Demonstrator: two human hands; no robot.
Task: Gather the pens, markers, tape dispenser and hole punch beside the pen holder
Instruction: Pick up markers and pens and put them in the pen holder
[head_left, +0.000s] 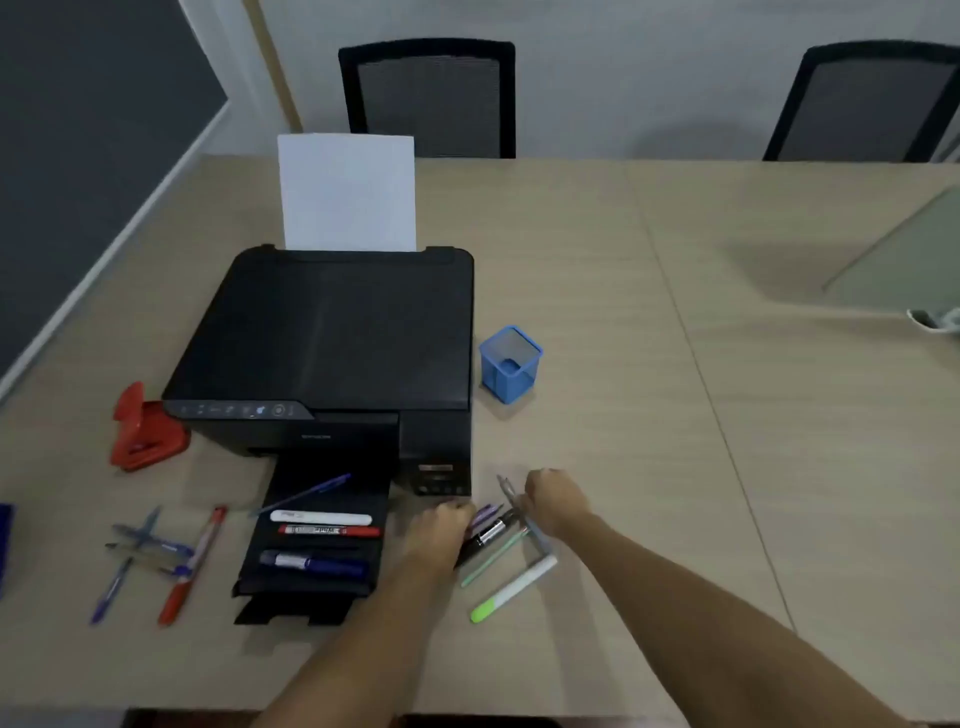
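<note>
Reaching into the lower middle of the frame, the left hand (440, 526) curls over a black marker (485, 538) and purple pens (485, 512), while the right hand (553, 501) is closed around a grey pen (511, 493); whether the left actually grips anything cannot be told. Below them lie a pale green pen (493, 558) and a green highlighter (511, 590), and the blue pen holder (510, 364) stands above, right of the black printer (332, 338). Markers (322, 540) rest on the printer's tray, loose pens (156, 558) lie at lower left, and the red hole punch (145, 431) sits at the left on the table (675, 415).
</note>
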